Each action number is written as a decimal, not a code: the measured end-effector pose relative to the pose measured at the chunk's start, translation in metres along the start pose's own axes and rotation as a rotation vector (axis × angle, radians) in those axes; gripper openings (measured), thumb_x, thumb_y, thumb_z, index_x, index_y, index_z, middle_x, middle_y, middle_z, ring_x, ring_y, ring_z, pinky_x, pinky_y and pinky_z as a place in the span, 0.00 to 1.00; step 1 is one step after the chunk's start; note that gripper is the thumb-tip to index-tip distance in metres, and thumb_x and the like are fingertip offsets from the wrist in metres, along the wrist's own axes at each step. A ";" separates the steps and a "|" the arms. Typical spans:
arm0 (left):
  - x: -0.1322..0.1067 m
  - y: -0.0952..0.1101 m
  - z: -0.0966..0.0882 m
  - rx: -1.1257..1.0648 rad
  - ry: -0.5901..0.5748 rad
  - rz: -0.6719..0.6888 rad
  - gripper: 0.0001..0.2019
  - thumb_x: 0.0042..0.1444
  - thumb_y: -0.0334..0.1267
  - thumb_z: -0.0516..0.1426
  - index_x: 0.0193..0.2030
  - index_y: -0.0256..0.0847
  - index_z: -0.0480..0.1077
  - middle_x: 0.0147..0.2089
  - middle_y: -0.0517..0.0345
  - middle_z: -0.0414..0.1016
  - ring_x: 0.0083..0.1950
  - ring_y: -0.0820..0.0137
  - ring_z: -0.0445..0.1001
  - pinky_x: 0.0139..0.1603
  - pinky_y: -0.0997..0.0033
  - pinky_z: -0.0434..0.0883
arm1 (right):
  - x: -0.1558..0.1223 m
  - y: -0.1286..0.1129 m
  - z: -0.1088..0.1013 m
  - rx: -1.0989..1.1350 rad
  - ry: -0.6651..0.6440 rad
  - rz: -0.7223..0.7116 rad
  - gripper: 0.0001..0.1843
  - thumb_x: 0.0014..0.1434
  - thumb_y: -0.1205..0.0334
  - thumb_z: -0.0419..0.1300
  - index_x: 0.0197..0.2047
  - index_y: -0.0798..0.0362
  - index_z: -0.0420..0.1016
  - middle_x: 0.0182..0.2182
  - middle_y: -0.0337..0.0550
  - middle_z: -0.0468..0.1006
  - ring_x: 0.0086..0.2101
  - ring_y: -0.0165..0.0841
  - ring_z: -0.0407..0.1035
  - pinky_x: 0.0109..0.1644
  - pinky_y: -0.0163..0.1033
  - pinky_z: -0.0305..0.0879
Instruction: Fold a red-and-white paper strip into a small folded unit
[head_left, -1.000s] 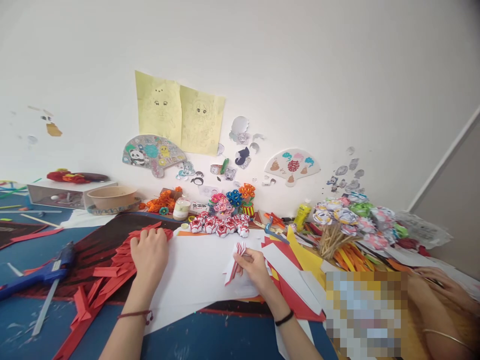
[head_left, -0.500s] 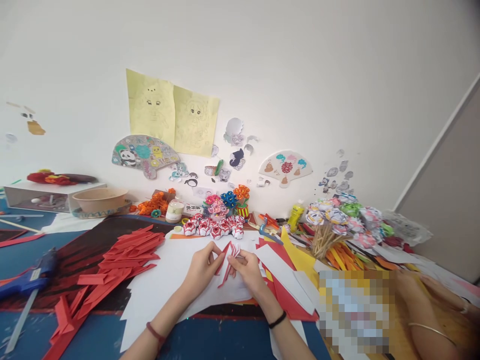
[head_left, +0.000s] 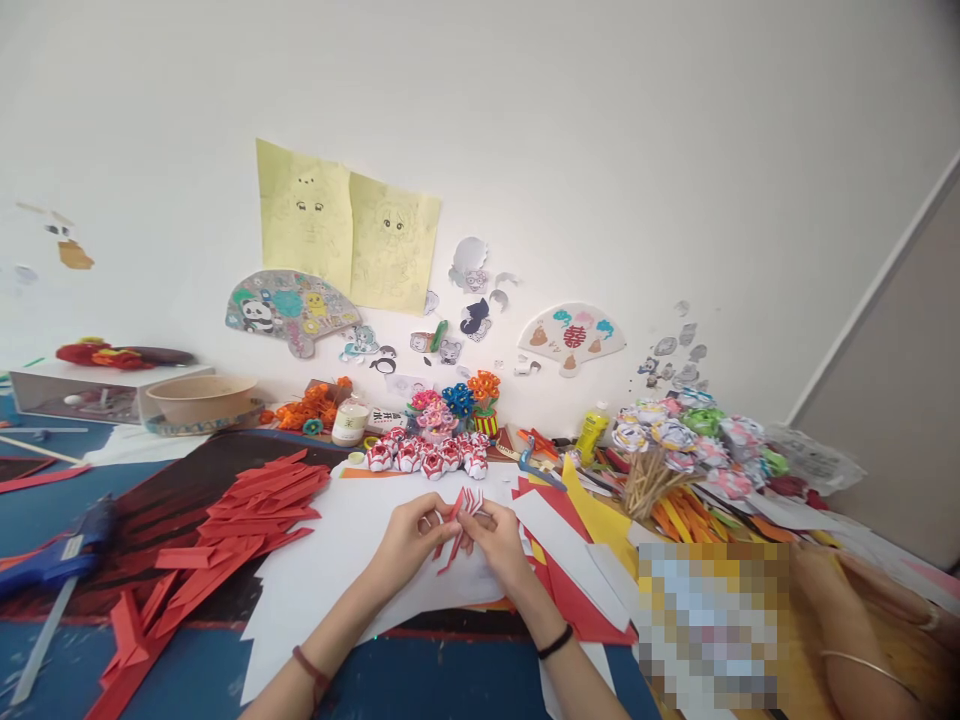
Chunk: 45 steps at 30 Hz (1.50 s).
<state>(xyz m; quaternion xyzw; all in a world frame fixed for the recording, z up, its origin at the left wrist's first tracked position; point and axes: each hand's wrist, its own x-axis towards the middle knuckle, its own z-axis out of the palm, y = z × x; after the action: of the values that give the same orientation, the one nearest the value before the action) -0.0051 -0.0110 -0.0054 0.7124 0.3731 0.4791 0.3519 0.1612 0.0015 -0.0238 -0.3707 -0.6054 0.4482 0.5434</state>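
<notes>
Above white paper sheets (head_left: 330, 570), my left hand (head_left: 414, 535) pinches a narrow folded red paper strip between thumb and fingertips. Close beside it, my right hand (head_left: 493, 535) grips a small bundle of folded red-and-white paper strips (head_left: 471, 498), whose ends fan upward and hang below the fingers. The left hand's strip meets the bundle, and fingers partly hide where they join. Behind the hands sits a cluster of red-and-white folded paper flowers (head_left: 431, 460). To the left lies a heap of folded red paper strips (head_left: 259, 510).
A blue glue gun (head_left: 71, 550) lies at left. Red (head_left: 577, 600) and yellow paper (head_left: 596, 510) is at right, near paper flowers on sticks (head_left: 656, 475). Another person's arms (head_left: 847, 620) rest at far right. A beige basin (head_left: 199, 400) stands back left.
My left hand has moved slightly right, bringing its red strip against the bundle in my right hand. The right hand has barely moved.
</notes>
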 end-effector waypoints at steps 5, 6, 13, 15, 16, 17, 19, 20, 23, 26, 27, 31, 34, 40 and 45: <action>-0.001 -0.001 0.003 -0.085 0.011 -0.021 0.15 0.56 0.49 0.57 0.33 0.37 0.68 0.23 0.62 0.69 0.23 0.75 0.65 0.26 0.77 0.61 | 0.001 0.003 0.000 -0.006 -0.010 0.010 0.20 0.51 0.46 0.65 0.29 0.57 0.71 0.15 0.38 0.71 0.17 0.30 0.65 0.21 0.33 0.60; 0.000 -0.002 0.004 -0.109 0.017 -0.033 0.15 0.55 0.49 0.58 0.33 0.37 0.67 0.23 0.63 0.69 0.23 0.75 0.65 0.26 0.77 0.61 | 0.001 0.004 0.000 -0.002 -0.018 0.011 0.20 0.51 0.46 0.65 0.28 0.57 0.70 0.15 0.38 0.71 0.17 0.30 0.65 0.21 0.33 0.60; 0.002 -0.011 0.007 -0.221 -0.039 -0.094 0.18 0.52 0.51 0.60 0.30 0.35 0.70 0.23 0.58 0.73 0.23 0.74 0.67 0.25 0.76 0.61 | 0.000 0.009 -0.001 -0.012 -0.058 0.033 0.20 0.51 0.46 0.65 0.31 0.57 0.72 0.14 0.36 0.69 0.16 0.29 0.63 0.20 0.32 0.59; 0.002 -0.009 0.008 -0.265 -0.062 -0.098 0.18 0.52 0.52 0.59 0.29 0.35 0.69 0.24 0.56 0.75 0.24 0.72 0.69 0.26 0.75 0.62 | 0.000 0.008 -0.001 -0.008 -0.063 0.032 0.20 0.52 0.45 0.64 0.31 0.57 0.72 0.14 0.36 0.69 0.16 0.29 0.63 0.20 0.32 0.59; 0.002 -0.008 0.008 -0.287 -0.075 -0.095 0.19 0.53 0.53 0.59 0.30 0.36 0.69 0.25 0.55 0.76 0.25 0.71 0.71 0.27 0.75 0.63 | 0.000 0.008 0.000 -0.004 -0.061 0.030 0.20 0.52 0.46 0.64 0.31 0.57 0.72 0.14 0.36 0.70 0.16 0.29 0.63 0.21 0.32 0.59; 0.002 -0.007 0.008 -0.297 -0.084 -0.089 0.19 0.54 0.53 0.58 0.30 0.36 0.69 0.26 0.54 0.77 0.25 0.70 0.71 0.27 0.75 0.63 | 0.000 0.008 0.000 0.002 -0.059 0.028 0.20 0.52 0.46 0.64 0.30 0.57 0.72 0.15 0.36 0.70 0.17 0.28 0.64 0.21 0.32 0.59; 0.001 -0.005 0.009 -0.274 -0.090 -0.074 0.18 0.55 0.52 0.57 0.31 0.36 0.68 0.26 0.54 0.77 0.25 0.71 0.71 0.28 0.75 0.63 | 0.000 0.008 0.000 0.018 -0.052 0.025 0.20 0.53 0.46 0.64 0.30 0.57 0.71 0.15 0.36 0.70 0.17 0.28 0.64 0.21 0.32 0.59; 0.001 -0.004 0.009 -0.241 -0.085 -0.066 0.17 0.56 0.51 0.56 0.31 0.36 0.68 0.26 0.54 0.77 0.25 0.71 0.70 0.27 0.75 0.62 | 0.000 0.009 0.000 0.023 -0.052 0.026 0.20 0.53 0.46 0.64 0.30 0.56 0.71 0.15 0.36 0.70 0.17 0.28 0.63 0.21 0.32 0.59; 0.000 -0.004 0.008 -0.089 -0.049 -0.039 0.16 0.57 0.49 0.56 0.30 0.37 0.68 0.23 0.59 0.74 0.23 0.74 0.65 0.26 0.77 0.59 | 0.000 0.009 0.000 0.018 -0.062 0.039 0.19 0.53 0.46 0.64 0.29 0.56 0.70 0.15 0.36 0.70 0.16 0.28 0.64 0.21 0.32 0.59; 0.000 -0.004 0.005 0.090 -0.012 -0.002 0.17 0.58 0.48 0.55 0.25 0.37 0.68 0.20 0.63 0.68 0.22 0.76 0.59 0.25 0.78 0.55 | 0.000 0.007 0.000 -0.019 -0.069 0.046 0.19 0.55 0.47 0.62 0.28 0.56 0.69 0.14 0.37 0.70 0.16 0.28 0.65 0.21 0.32 0.60; -0.001 -0.005 0.004 0.138 -0.004 0.008 0.18 0.58 0.48 0.55 0.24 0.36 0.68 0.19 0.63 0.66 0.22 0.76 0.58 0.25 0.77 0.54 | 0.000 0.006 0.001 -0.032 -0.070 0.044 0.19 0.55 0.47 0.62 0.28 0.56 0.69 0.14 0.36 0.70 0.16 0.28 0.65 0.21 0.32 0.60; -0.003 -0.004 0.005 0.216 -0.024 0.053 0.18 0.59 0.48 0.53 0.25 0.37 0.67 0.21 0.63 0.65 0.24 0.75 0.59 0.27 0.77 0.55 | -0.001 0.002 0.002 -0.055 -0.053 0.037 0.19 0.55 0.47 0.62 0.28 0.56 0.69 0.13 0.35 0.69 0.15 0.27 0.63 0.20 0.31 0.58; -0.004 -0.002 0.008 0.216 -0.074 0.075 0.15 0.60 0.47 0.51 0.28 0.39 0.66 0.25 0.62 0.68 0.27 0.73 0.64 0.30 0.76 0.58 | -0.002 -0.003 0.001 -0.070 -0.028 0.026 0.20 0.54 0.47 0.62 0.25 0.55 0.68 0.12 0.34 0.68 0.15 0.27 0.62 0.19 0.31 0.56; -0.002 -0.005 0.014 0.282 -0.043 -0.011 0.12 0.61 0.46 0.49 0.34 0.41 0.67 0.29 0.59 0.72 0.30 0.69 0.67 0.33 0.72 0.60 | 0.007 -0.016 -0.028 0.083 0.261 -0.053 0.21 0.52 0.46 0.64 0.22 0.55 0.68 0.13 0.34 0.67 0.15 0.26 0.59 0.20 0.32 0.55; -0.003 -0.012 0.026 0.479 -0.151 0.024 0.07 0.59 0.39 0.51 0.39 0.42 0.68 0.36 0.58 0.73 0.34 0.69 0.70 0.35 0.71 0.61 | 0.017 -0.017 -0.055 0.361 0.594 -0.090 0.22 0.48 0.45 0.67 0.23 0.53 0.65 0.18 0.34 0.68 0.19 0.26 0.60 0.23 0.33 0.59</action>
<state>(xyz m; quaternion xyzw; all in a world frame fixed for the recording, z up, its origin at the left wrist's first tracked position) 0.0168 -0.0117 -0.0245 0.8135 0.4402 0.3265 0.1944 0.2139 0.0199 -0.0021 -0.3559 -0.3476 0.3962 0.7717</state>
